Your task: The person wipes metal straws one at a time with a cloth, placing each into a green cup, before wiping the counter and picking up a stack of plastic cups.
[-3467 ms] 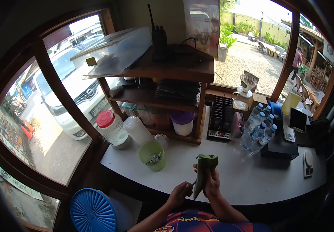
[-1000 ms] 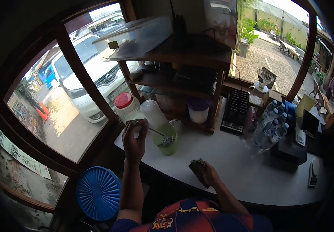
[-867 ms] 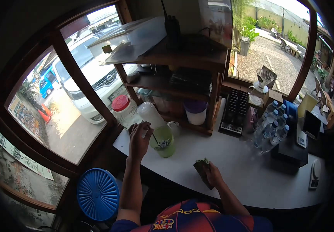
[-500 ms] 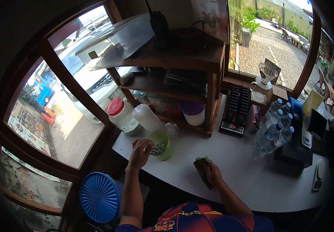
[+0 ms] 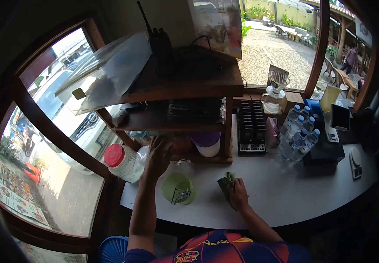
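Observation:
My left hand [image 5: 158, 155] is raised in front of the lower shelf, fingers reaching upward and loosely apart, overlapping a clear plastic container [image 5: 142, 155] behind it. Below it on the white counter stands a light green tub [image 5: 168, 186]. Small dark-and-white pieces [image 5: 183, 193] lie at the tub's near side, too small to name. Right of the tub, my right hand [image 5: 238, 195] grips a crumpled green cloth [image 5: 226, 184], its folded top sticking up above the fingers.
A red-lidded jar [image 5: 114, 155] stands at the window. Over the counter rises a wooden shelf [image 5: 185, 90] with a purple-topped tub [image 5: 207, 142]. Farther right are a black slotted device [image 5: 251, 127], several water bottles [image 5: 300, 136] and a small scale [image 5: 356, 162]. A blue lid [image 5: 113, 250] shows below.
My left hand has left the green tub and risen toward the shelf; the speckled pieces stay in the tub. My right hand still grips the cloth. The view has turned right.

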Tool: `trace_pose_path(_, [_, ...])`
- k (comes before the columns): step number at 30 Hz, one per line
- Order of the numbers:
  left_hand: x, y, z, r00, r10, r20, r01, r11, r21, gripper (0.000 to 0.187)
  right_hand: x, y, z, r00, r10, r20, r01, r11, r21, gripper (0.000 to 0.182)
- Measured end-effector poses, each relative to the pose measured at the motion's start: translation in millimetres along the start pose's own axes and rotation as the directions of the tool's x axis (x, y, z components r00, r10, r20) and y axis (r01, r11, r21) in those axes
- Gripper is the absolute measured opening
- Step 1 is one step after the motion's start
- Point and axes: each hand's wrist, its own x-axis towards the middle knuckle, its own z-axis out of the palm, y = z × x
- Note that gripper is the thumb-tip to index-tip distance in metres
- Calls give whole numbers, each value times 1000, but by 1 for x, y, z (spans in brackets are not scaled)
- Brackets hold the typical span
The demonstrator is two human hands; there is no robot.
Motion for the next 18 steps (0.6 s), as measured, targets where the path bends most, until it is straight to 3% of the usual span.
trace_pose_path(1, [15, -1, 4, 998, 56, 10, -57, 998, 22, 25, -2, 2, 1, 998, -60, -33, 57, 996, -71, 21])
trace_pose_path(4, [54, -13, 21, 975, 210, 68, -213, 976, 39, 38, -8, 6, -9, 982, 120, -148, -132, 988, -80, 33])
trace_pose_path(7, [77, -17, 40, 947, 315, 65, -317, 948, 18, 37, -18, -3, -35, 907, 95, -411, -321, 787, -527, 52])
trace_pose_path(10, [84, -25, 57, 936, 343, 83, -338, 939, -63, 33, -35, 18, -52, 903, -31, -429, -323, 611, -723, 60])
trace_pose_path(11, [84, -27, 60, 934, 347, 86, -343, 938, -53, 31, -44, 42, -52, 943, 174, -283, -323, 678, -660, 61])
trace_pose_path(14, [84, -36, 66, 936, 347, 64, -341, 936, -89, 27, -45, 60, -46, 957, 158, -244, -290, 568, -770, 62])
trace_pose_path(18, [81, -33, 62, 929, 366, 53, -361, 928, -95, 22, -15, 48, -37, 927, 191, -323, -373, 573, -730, 68])
